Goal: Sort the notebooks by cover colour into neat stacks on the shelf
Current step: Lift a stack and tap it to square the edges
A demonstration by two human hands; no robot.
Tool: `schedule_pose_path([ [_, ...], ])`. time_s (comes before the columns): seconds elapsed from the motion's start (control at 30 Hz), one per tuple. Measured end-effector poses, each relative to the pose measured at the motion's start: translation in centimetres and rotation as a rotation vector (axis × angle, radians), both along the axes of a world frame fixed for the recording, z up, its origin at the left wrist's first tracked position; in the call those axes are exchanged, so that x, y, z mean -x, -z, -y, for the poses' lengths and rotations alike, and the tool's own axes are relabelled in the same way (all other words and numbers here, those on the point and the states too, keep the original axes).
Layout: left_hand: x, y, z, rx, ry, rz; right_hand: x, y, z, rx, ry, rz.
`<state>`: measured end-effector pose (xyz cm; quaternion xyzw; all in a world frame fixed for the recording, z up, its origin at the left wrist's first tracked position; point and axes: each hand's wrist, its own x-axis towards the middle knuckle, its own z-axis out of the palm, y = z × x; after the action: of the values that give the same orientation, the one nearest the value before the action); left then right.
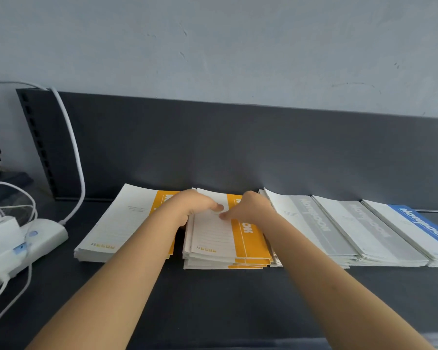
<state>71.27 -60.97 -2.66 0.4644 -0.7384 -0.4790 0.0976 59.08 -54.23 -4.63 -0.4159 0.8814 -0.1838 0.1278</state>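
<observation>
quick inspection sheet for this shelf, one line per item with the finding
surface: dark grey shelf
job's things: left yellow stack, middle yellow stack uneven, grey stack, second grey stack, blue stack at right
clutter: power strip at left
grippers: left hand grips middle yellow stack's left edge; right hand thumb on its cover, fingers hidden
cables: white cables run to power strip
surroundings: dark back panel, pale wall

Place: most likely a stationery shop or its stockroom.
Fixture: dark metal shelf, retail type, with a back panel and a slotted upright at the left edge.
Stock: identical A5 notebooks in a row of stacks, orange, grey and blue.
Wall: plain, pale, scuffed.
Power: white power strip with plugs and cables, left end of the shelf.
</observation>
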Motion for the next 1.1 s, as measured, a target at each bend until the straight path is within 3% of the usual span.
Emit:
schedule_pose_path([
  [0.17,-0.7,0.0,1.9,-0.214,-0.176,-0.258,0.8,0.1,-0.1,0.051,0.052,0.099],
  [0.4,-0.6,0.6,0.8,-0.335,-0.114,-0.373,1.3,0.0,-0.3,0.141,0.044,0.239],
  [0.57,-2.2,-0.3,1.3,-0.231,-0.066,-0.729,0.7,-1.6,-0.2,0.567,0.108,0.548],
  [0.67,-2.6,-0.6,1.1,-0.188,-0.033,-0.903,0.6,-2.7,-0.8,0.727,0.012,0.643],
  [0.8,-2.5,0.2,1.6,-0.043,0.025,-0.891,0.4,-1.7,-1.7,0.912,-0.081,0.641],
  [0.97,-2.0,0.9,2.0,0.099,0.086,-0.829,0.4,0.1,-1.6,0.942,-0.099,0.649],
  [1.1,-1.6,1.1,2.0,0.189,0.074,-0.91,0.4,-0.4,-1.9,0.987,-0.179,0.661],
])
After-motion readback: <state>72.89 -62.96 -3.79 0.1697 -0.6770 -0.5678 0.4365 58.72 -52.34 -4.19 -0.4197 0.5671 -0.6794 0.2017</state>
